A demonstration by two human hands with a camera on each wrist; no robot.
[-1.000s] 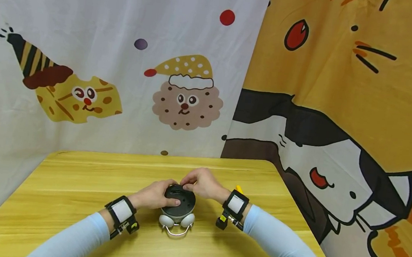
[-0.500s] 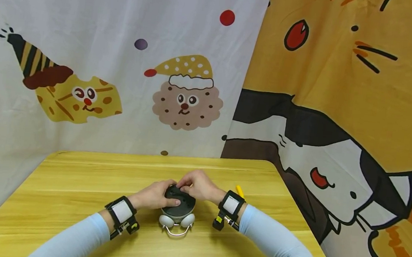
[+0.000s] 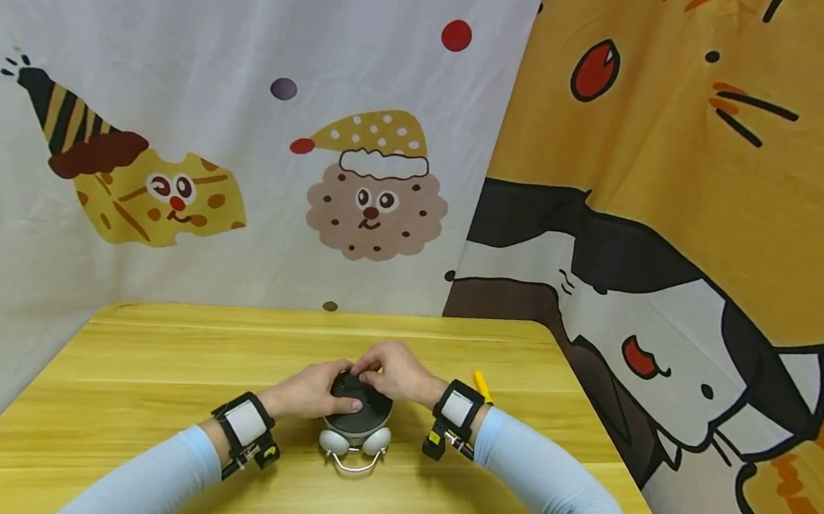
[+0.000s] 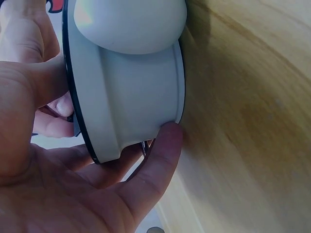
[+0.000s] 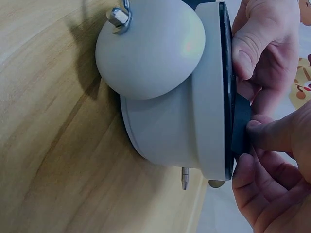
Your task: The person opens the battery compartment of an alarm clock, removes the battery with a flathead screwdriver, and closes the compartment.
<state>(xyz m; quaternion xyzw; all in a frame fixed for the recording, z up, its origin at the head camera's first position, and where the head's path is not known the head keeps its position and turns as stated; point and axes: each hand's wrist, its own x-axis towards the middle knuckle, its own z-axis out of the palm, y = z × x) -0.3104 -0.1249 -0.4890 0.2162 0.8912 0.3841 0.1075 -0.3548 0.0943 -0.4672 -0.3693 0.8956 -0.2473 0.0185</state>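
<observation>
A white twin-bell alarm clock lies face down on the table, its black back upward and its bells and silver handle toward me. My left hand grips the clock's left side, thumb on the back and fingers around the casing. At the far edge of the back, my right hand pinches a small black battery cover between thumb and fingers. In the right wrist view this cover stands out from the clock's back. The clock's dial is hidden against the table.
The wooden table reaches back to cartoon-printed curtains. Beyond my right wrist lies a yellow object, partly hidden by the wrist strap. A short metal leg sticks out of the clock's casing.
My right hand has shifted a little left, in over the far edge of the clock's back. The left hand and the clock have stayed in place.
</observation>
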